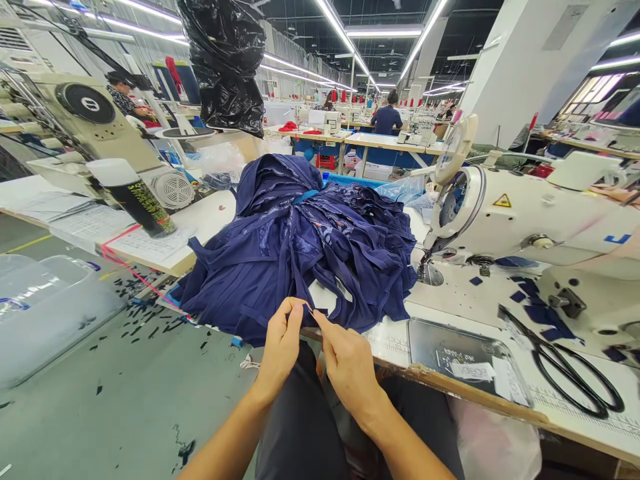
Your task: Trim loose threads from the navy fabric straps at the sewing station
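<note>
A large heap of navy garments [250, 267] with lace panels and dangling straps lies in front of me, bundled at its middle by a blue tie [306, 196]. At the heap's near edge, my left hand [284, 340] is closed in a pinch on a narrow navy fabric strap [320, 311]. My right hand [347, 357] meets it from the right, with thumb and index finger pinched at the same strap and the other fingers curled. The fingertips nearly touch, and the exact grip is partly hidden.
A white sewing machine [540, 207] stands right, with black scissors [575, 367], navy scraps [543, 310] and a metal plate [465, 357] by it. A spray can [137, 200] and another machine [95, 120] are left. Clear plastic bins [50, 313] sit on the floor.
</note>
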Tool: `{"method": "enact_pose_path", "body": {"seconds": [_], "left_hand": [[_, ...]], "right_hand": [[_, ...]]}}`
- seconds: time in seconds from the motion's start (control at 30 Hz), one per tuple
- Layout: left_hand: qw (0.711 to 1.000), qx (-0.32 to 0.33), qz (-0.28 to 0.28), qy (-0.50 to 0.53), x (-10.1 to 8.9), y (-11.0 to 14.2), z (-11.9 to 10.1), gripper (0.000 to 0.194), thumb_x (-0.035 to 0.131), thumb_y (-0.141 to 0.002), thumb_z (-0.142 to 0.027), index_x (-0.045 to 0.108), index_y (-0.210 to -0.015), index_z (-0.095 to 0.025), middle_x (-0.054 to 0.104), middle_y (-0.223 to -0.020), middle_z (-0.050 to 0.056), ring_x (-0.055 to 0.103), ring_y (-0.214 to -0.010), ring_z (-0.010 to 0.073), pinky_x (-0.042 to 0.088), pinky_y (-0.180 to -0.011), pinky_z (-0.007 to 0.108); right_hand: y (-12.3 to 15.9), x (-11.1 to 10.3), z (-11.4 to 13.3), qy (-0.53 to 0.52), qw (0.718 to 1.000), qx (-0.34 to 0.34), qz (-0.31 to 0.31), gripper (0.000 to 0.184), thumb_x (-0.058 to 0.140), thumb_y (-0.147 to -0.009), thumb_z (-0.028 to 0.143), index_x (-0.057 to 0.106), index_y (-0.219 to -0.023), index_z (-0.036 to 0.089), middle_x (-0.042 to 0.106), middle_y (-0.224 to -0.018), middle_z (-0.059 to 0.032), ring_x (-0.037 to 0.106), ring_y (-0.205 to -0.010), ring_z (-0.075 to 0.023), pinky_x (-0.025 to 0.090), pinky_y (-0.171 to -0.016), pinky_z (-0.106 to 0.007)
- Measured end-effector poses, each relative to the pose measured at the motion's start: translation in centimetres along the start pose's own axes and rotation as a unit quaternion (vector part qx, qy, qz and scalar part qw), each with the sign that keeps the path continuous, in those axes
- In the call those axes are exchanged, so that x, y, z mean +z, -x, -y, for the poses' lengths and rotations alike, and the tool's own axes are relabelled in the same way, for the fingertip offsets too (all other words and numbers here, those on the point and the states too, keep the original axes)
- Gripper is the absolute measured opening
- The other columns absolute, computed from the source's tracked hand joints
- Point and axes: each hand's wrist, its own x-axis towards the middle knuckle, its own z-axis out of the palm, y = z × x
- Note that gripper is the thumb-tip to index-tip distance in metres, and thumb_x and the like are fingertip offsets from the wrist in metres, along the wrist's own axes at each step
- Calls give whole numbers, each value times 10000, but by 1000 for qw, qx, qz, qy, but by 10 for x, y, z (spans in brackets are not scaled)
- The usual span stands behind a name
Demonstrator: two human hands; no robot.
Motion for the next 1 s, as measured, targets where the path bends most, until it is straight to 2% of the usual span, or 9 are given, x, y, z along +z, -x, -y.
{"method": "enact_pose_path", "body": {"seconds": [0.2,0.37,0.47,0.53,0.63,0.77,0.9,0.97,1.0], "left_hand": [[1000,-7,-3,20,0,-1,5,232,418,-822,-377,500,-717,-187,469,-662,-33,423,-624,115,365,-617,215],[994,-45,36,98,6,0,12,275,446,-803,-426,425,-657,-193,390,-604,-53,355,-540,94,336,-535,205],[995,-28,70,66,11,3,7,283,437,-804,-428,445,-654,-189,411,-582,-48,377,-535,100,347,-549,217],[996,-3,76,42,12,4,2,285,425,-808,-423,469,-659,-184,432,-590,-39,394,-554,106,352,-570,223],[995,18,96,26,12,6,-7,283,417,-814,-408,465,-647,-184,416,-586,-37,376,-546,105,337,-546,223],[985,47,168,8,16,13,-21,276,402,-832,-355,436,-614,-190,404,-570,-35,366,-537,107,332,-541,229],[967,88,239,-31,10,14,-33,268,413,-829,-337,471,-612,-192,437,-575,-20,386,-548,117,325,-544,238],[973,87,210,-38,-3,6,-34,285,439,-811,-365,462,-586,-193,428,-567,-21,371,-538,117,313,-517,233],[983,77,163,-37,-12,0,-33,307,451,-799,-392,443,-564,-194,409,-555,-25,351,-527,115,299,-496,230]], "right_hand": [[1,4,-2,-33,999,2,-11,402,285,-864,94,547,-1168,106,657,-737,-54,554,-585,-149,369,-539,-272],[0,14,1,-222,971,67,-60,345,332,-873,195,569,-1118,137,649,-935,-94,588,-742,-149,441,-634,-264],[-9,12,4,-384,906,173,-46,315,390,-860,274,572,-1078,137,593,-669,-24,509,-545,-103,399,-498,-221],[-14,5,6,-505,831,234,-13,306,449,-836,329,578,-1035,136,438,-491,57,367,-412,-66,295,-394,-180],[-14,-9,7,-639,713,289,4,296,547,-782,380,595,-956,145,322,-434,103,210,-353,-29,161,-348,-154],[3,-22,14,-705,636,312,-17,241,584,-780,357,621,-929,171,291,-420,114,162,-334,-11,170,-369,-158],[22,-39,14,-717,622,314,-28,230,572,-797,369,640,-939,201,253,-416,114,151,-326,-19,238,-389,-180],[29,-56,7,-699,643,295,-106,189,568,-803,387,647,-897,243,206,-414,114,132,-329,-30,246,-379,-182],[33,-66,1,-676,656,276,-191,161,556,-813,394,645,-862,270,171,-417,112,117,-336,-38,244,-373,-176]]}}
